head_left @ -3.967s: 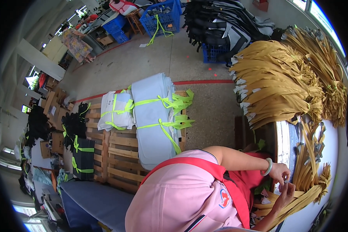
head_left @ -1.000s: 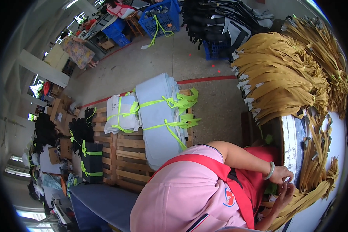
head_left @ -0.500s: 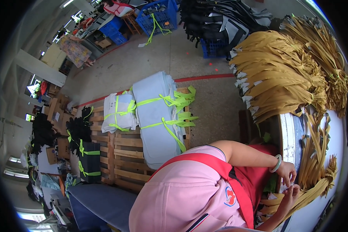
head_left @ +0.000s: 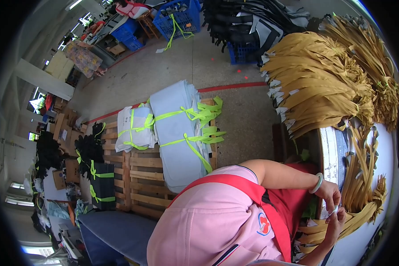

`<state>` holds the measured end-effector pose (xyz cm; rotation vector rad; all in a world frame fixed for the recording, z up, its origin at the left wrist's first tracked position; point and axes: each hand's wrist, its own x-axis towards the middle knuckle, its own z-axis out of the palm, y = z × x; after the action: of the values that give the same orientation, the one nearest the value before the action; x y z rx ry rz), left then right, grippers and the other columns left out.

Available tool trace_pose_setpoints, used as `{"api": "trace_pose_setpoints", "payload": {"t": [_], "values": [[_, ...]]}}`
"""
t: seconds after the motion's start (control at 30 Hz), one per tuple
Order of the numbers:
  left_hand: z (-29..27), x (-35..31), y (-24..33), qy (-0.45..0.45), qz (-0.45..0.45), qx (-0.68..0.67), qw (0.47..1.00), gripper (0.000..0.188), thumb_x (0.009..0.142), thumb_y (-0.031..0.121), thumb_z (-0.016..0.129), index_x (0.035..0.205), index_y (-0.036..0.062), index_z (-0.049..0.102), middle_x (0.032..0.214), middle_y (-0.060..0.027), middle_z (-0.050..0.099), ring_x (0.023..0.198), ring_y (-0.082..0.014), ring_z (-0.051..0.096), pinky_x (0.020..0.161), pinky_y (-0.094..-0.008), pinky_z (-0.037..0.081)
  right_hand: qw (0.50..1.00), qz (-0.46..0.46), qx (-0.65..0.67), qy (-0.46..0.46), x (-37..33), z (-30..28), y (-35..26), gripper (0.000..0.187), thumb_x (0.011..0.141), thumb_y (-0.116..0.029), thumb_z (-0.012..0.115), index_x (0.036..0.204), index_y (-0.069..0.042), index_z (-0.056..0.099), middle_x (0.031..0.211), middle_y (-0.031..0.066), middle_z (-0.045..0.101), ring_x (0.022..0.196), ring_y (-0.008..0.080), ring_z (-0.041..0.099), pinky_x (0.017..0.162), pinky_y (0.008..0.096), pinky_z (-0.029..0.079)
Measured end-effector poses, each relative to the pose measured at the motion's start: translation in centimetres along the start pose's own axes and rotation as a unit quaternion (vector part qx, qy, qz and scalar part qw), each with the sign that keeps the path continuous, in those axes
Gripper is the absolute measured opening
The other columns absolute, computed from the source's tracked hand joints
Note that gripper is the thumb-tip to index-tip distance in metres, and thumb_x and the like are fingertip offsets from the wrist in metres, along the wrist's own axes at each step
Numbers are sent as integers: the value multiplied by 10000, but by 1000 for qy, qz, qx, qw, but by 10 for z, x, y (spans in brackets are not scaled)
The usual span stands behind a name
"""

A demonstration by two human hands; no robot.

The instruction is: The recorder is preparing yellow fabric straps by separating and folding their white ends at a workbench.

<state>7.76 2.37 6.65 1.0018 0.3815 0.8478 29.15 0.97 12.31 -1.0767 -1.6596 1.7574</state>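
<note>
My left hand (head_left: 329,194), with a pale bangle at the wrist, pinches a small white slip (head_left: 334,210). From the other side, the fingers of my right hand (head_left: 337,220) close on the same slip. What the slip is, I cannot make out. Under and beside both hands lie tan webbing straps (head_left: 357,224), some with pale ends. Another loose bunch of tan straps (head_left: 360,164) rests on the white tabletop (head_left: 373,153) just beyond my fingers.
Large tan strap bundles (head_left: 314,82) are heaped at upper right. A wooden pallet (head_left: 148,177) carries pale blue sheets (head_left: 175,133) tied with lime ribbon. Blue crates (head_left: 177,20) and a pile of black pieces (head_left: 252,26) stand farther off. Another person (head_left: 84,57) stands at upper left.
Both hands have shifted slightly at the same spot, and my left fingers have come lower. More of the white slip now shows between the fingertips.
</note>
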Motion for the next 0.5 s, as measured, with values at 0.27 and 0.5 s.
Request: {"api": "trace_pose_setpoints", "payload": {"t": [0.27,0.5], "values": [[16,-4,7,84,39,-22,995,152,704,-49,793,798,-68,675,749,-144,697,692,-236,711,596,-324,603,996,-40,-54,56,-1,8,-15,186,916,-137,674,864,-62,513,795,13,525,568,49,494,499,180,412],[43,-19,-3,259,138,228,928,50,661,-49,601,710,-47,606,653,-146,635,581,-191,641,511,-312,506,978,-52,-140,146,3,19,2,202,907,-65,668,832,-39,482,750,0,484,607,46,468,528,199,417]]}}
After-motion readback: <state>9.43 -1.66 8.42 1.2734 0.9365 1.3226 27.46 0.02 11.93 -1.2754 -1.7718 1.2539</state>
